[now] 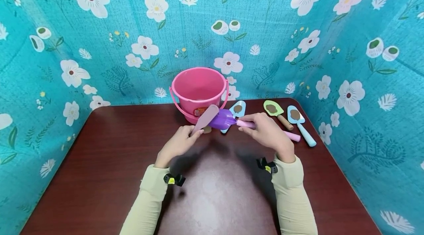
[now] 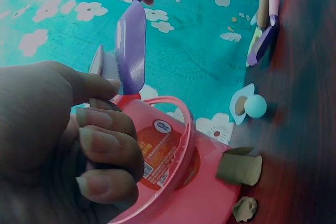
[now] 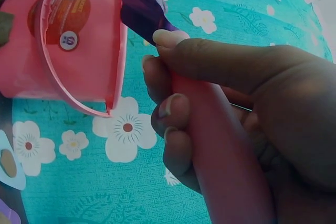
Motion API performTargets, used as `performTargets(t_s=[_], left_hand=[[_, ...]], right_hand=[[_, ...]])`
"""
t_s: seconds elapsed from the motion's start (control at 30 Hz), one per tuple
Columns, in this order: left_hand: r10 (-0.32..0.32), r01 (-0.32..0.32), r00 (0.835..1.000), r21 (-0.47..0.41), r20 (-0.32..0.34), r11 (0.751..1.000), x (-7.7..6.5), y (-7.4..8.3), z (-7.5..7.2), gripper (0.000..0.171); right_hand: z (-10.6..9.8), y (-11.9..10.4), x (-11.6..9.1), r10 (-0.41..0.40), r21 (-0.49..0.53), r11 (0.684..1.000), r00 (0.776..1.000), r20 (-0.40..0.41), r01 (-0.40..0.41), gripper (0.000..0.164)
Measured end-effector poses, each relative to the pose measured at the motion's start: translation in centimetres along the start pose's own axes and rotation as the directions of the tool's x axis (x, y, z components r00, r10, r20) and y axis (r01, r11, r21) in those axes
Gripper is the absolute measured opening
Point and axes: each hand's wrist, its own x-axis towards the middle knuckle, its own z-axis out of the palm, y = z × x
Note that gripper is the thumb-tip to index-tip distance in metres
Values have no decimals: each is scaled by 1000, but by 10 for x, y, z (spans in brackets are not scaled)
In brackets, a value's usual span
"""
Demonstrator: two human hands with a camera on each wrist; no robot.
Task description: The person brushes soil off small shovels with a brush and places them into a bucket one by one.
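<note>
My left hand (image 1: 178, 143) grips a mauve brush (image 1: 207, 116) with its flat back toward the head camera. Pale bristles (image 2: 109, 66) show against a purple shovel blade (image 2: 132, 48) in the left wrist view. The shovel's pink handle (image 3: 218, 145) is held in my right hand (image 1: 266, 132), thumb along its top and fingers curled underneath. Blade and brush meet in front of a pink bucket (image 1: 198, 107), which stands upright at the back with its handle hanging down in front.
Right of the bucket lie a blue shovel (image 1: 239, 107), a green shovel (image 1: 273, 107) with a wooden handle, another blue shovel (image 1: 296, 113) and a second pink-handled shovel (image 1: 293, 136). Small brownish pieces (image 2: 239, 169) sit by the bucket's base. Floral cloth (image 1: 126, 14) walls the dark table (image 1: 99, 168).
</note>
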Motion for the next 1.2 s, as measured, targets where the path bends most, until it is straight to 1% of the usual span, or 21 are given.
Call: performTargets(t_s=[0.1, 0.17, 0.27, 0.3, 0.37, 0.47, 0.53, 0.63, 0.77, 0.9, 1.07, 1.2], left_hand=[[19, -19, 1000, -30, -20, 999, 0, 3, 3, 35], [45, -46, 999, -40, -31, 998, 1, 6, 7, 33], [79, -79, 997, -53, -15, 995, 3, 11, 14, 40], [85, -85, 996, -52, -4, 995, 3, 13, 16, 43], [89, -87, 996, -55, 28, 995, 4, 14, 20, 44], [75, -73, 995, -34, 64, 997, 2, 15, 23, 42], [66, -66, 995, 0, 77, 998, 2, 14, 24, 41], [67, -71, 995, 49, 78, 996, 2, 12, 24, 37], [72, -79, 995, 91, 73, 993, 3, 10, 22, 32], [46, -54, 996, 103, 77, 993, 2, 9, 20, 29], [-7, -1, 998, 109, 66, 994, 0, 7, 14, 24], [-12, 7, 998, 90, 55, 996, -1, 4, 9, 29]], right_hand=[[3, -1, 1, -19, -3, 1000, 1000, -11, 19, 27], [5, -2, 2, -26, -11, 1000, 1000, -14, 25, 26], [7, -5, 4, -24, -27, 999, 1000, -3, 24, 27], [8, -7, 5, -24, -33, 999, 1000, 2, 24, 27], [10, -8, 6, -27, -61, 998, 1000, 11, 27, 28], [12, -10, 7, -38, -101, 994, 999, 23, 40, 29], [13, -11, 8, -38, -130, 991, 999, 27, 41, 29], [13, -13, 8, -34, -149, 988, 999, 25, 37, 29], [11, -13, 7, -25, -140, 990, 999, 19, 28, 30], [9, -14, 6, -13, -114, 993, 1000, 18, 15, 30], [6, -15, 4, 0, -94, 996, 1000, 16, 2, 32], [4, -14, 1, -5, -74, 997, 1000, -4, 5, 31]])
